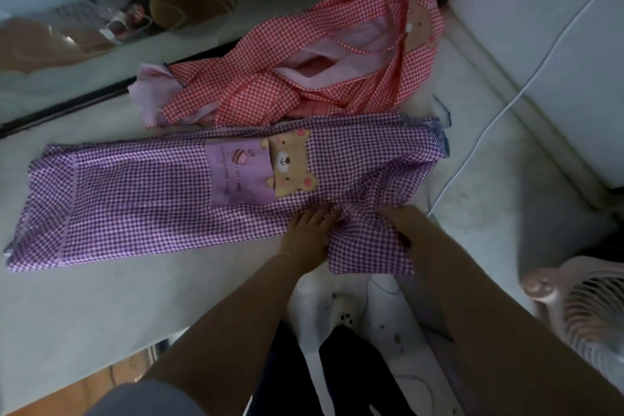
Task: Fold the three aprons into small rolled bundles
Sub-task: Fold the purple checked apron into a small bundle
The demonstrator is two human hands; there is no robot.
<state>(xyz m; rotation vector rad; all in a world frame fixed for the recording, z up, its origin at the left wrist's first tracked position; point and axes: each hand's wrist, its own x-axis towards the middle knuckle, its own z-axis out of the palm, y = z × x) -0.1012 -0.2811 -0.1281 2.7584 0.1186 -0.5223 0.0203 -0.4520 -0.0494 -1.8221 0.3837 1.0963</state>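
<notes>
Bench, pale and marbled, carries everything; its near edge runs diagonally at lower left, a white wall or panel borders it on the right. Purple apron lies across the middle, folded into a long checked band, left end near the bench edge, bear patch and lilac pocket face up; pocket writing too small to read. Red apron sits crumpled just behind it, touching along the far side, pale lining showing, its own bear patch at the upper right. Only two aprons can be made out. White cable runs down the right side, near the purple apron's right end. Pink fan stands at the right edge, well apart from the cloth. Open bench in front left of the purple apron. Left hand lies flat, grip released, pressing the cloth. Right hand has its grip clenched on a bunched flap of the purple apron hanging over the near edge
</notes>
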